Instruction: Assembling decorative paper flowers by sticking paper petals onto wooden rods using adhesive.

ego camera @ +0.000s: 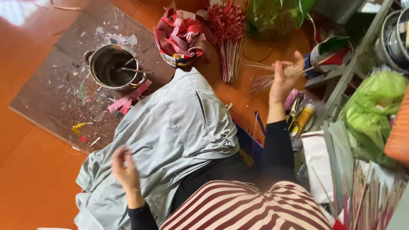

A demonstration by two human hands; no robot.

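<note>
Orange floor; thin sticks (272, 74) between right-hand fingers (279, 70).

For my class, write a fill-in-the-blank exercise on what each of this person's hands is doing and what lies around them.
1. The right hand grips a bundle of thin ____.
2. The left hand rests over a grey ____.
3. The metal pot stands on a brown ____.
4. Beside the paper strips lies a bunch of sticks tipped in ____.

Missing words: sticks; cloth; board; red
</note>
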